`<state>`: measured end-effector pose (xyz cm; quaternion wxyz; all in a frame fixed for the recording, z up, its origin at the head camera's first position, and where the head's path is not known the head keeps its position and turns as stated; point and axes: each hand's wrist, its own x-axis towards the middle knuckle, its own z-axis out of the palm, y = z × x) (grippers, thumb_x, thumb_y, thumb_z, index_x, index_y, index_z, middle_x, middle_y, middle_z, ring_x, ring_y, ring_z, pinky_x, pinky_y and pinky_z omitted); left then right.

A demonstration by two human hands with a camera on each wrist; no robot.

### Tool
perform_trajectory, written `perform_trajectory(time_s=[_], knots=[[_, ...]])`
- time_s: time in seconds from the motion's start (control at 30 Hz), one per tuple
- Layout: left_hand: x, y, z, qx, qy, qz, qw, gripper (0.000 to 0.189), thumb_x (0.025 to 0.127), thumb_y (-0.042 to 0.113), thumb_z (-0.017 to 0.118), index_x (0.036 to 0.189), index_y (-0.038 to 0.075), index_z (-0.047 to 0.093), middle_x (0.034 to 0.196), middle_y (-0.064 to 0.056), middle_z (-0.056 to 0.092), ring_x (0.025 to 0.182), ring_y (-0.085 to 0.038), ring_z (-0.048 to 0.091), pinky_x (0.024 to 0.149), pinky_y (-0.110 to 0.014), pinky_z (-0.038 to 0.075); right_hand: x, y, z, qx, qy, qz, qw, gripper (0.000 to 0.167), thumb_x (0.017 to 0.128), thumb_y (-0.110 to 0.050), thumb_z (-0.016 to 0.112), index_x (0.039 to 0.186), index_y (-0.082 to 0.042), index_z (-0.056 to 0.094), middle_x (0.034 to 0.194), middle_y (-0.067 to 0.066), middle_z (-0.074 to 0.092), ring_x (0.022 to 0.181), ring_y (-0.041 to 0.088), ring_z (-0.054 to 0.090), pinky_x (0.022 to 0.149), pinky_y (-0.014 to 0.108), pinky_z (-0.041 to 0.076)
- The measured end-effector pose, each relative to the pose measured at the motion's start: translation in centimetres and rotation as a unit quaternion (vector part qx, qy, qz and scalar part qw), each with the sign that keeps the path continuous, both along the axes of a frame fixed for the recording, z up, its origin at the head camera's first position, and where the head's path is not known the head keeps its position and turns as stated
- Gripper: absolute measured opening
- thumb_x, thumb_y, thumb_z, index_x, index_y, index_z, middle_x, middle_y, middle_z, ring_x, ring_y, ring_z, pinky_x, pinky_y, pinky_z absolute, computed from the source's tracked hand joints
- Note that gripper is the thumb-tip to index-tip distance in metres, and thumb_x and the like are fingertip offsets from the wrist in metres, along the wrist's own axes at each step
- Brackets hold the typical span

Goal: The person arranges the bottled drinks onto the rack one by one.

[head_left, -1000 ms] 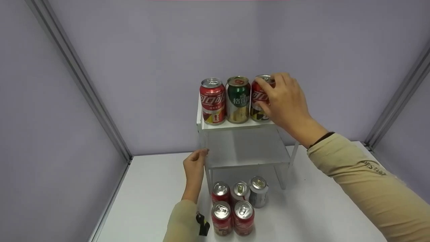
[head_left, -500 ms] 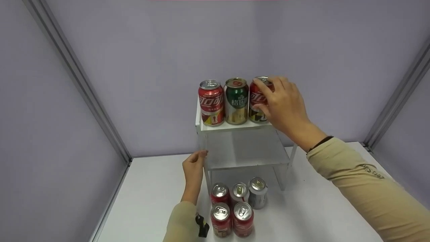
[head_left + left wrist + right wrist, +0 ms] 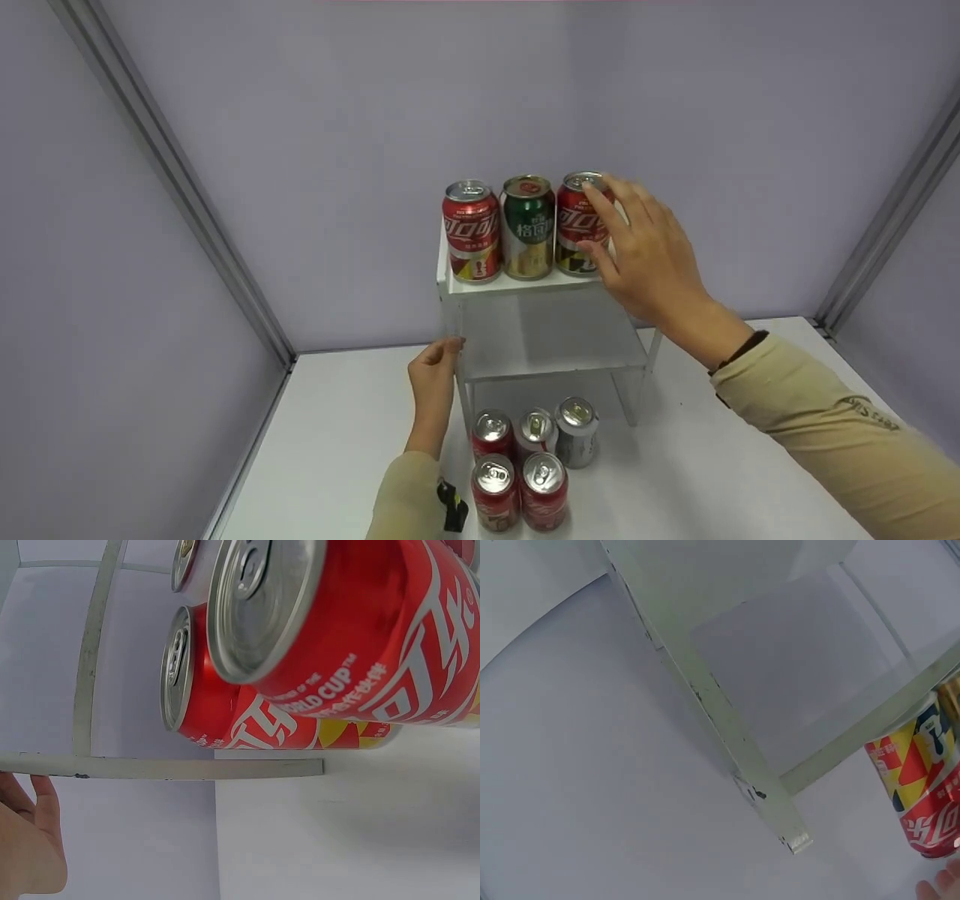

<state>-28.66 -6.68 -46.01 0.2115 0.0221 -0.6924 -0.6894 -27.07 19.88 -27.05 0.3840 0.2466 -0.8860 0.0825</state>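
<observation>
My right hand is beside the right-hand red cola can on the top board of a white two-tier shelf. Its fingers are loosely spread, overlapping the can's right side in the head view; in the right wrist view the fingertips show apart from that can. A green and gold can and another red cola can stand upright in the same row. Lower down, my left hand pinches the shelf's left post, thumb and fingers at its edge.
On the white table, several cans stand upright before and under the shelf: red cola cans in front, a silver-white can at the right. Grey-lilac panels with metal corner strips enclose the table. The shelf's lower board holds no cans.
My right hand has loosened its fingers from the right-hand cola can and drawn slightly right and down. The can stays upright on the top board. My left hand keeps its place at the post.
</observation>
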Motion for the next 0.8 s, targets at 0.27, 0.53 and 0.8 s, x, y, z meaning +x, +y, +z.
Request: perform_trajectory(time_s=[0.27, 0.53, 0.8], knots=[[0.6, 0.2, 1.0, -0.008, 0.001, 0.002, 1.0000, 0.022, 0.097, 0.013, 0.065, 0.097, -0.008, 0.073, 0.098, -0.022, 0.071, 0.090, -0.030, 0.065, 0.072, -0.026, 0.049, 2.3, 0.4, -3.0, 0.010, 0.051, 0.082, 0.9953, 0.053, 0.098, -0.025, 0.059, 0.146, -0.004, 0.045, 0.149, 0.017, 0.043, 0.135, 0.036, 0.040, 0.106, 0.051, 0.035], [0.1, -0.1, -0.1, 0.000, 0.004, 0.003, 1.0000, 0.026, 0.095, 0.023, 0.068, 0.096, -0.002, 0.075, 0.097, -0.014, 0.073, 0.091, -0.029, 0.065, 0.071, -0.023, 0.049, 4.5, -0.1, -7.5, 0.066, 0.035, 0.126, 0.9892, 0.053, 0.096, -0.029, 0.059, 0.143, -0.008, 0.050, 0.144, 0.017, 0.049, 0.130, 0.036, 0.047, 0.100, 0.053, 0.041], [0.2, 0.0, -0.1, -0.009, 0.007, 0.007, 0.9999, 0.030, 0.094, 0.027, 0.069, 0.095, -0.002, 0.076, 0.096, -0.014, 0.073, 0.090, -0.024, 0.066, 0.074, -0.025, 0.050, 6.7, -1.1, -11.4, 0.089, 0.001, 0.159, 0.9834, 0.049, 0.100, -0.035, 0.053, 0.142, -0.011, 0.053, 0.141, 0.012, 0.053, 0.128, 0.031, 0.050, 0.099, 0.051, 0.044]])
